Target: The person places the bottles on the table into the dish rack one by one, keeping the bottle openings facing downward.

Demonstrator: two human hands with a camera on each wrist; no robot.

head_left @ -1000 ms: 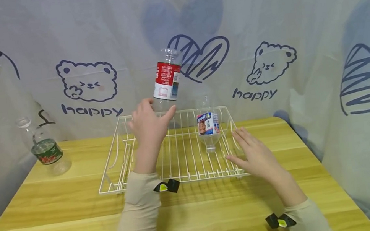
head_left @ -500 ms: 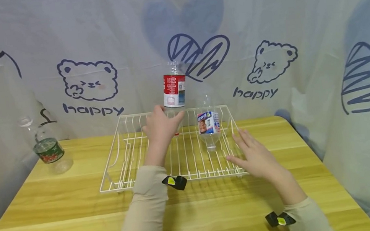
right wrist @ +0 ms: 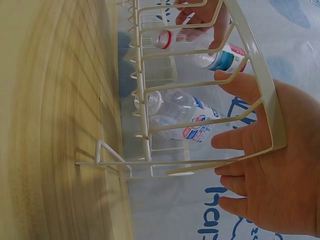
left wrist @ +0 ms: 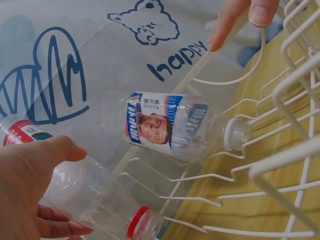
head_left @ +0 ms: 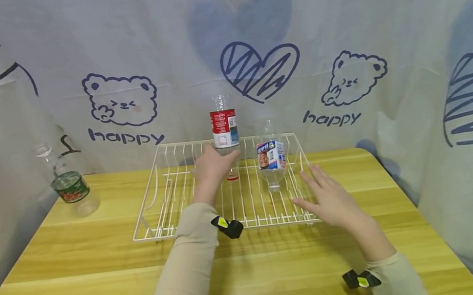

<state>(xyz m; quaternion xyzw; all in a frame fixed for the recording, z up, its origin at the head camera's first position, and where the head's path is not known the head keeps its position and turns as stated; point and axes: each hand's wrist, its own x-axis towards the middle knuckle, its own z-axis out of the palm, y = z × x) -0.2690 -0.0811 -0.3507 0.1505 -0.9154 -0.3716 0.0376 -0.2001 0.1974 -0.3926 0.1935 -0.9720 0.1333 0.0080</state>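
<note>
My left hand [head_left: 212, 172] grips a clear plastic bottle [head_left: 225, 128] with a red-and-white label, turned upside down so its red neck ring points down over the white wire rack [right wrist: 268, 102]. In the left wrist view the thumb and fingers wrap round that bottle [left wrist: 80, 187], its neck near the rack wires. Beside it, a second clear bottle [head_left: 270, 155] with a blue-and-white label stands inverted in the rack, mouth down among the wires. My right hand [head_left: 331, 200] rests at the rack's right side, fingers extended and touching the rim.
A clear bottle [head_left: 70, 186] with a green label stands upright at the table's left back. The rack sits on a yellow wooden table [head_left: 80, 284]. A pale curtain [head_left: 178, 36] with drawn bears and hearts hangs right behind.
My left hand has lowered the red-labelled bottle into the rack and moved slightly right; the bottle has gone from tilted to nearly vertical. My right hand stays at the rack's side.
</note>
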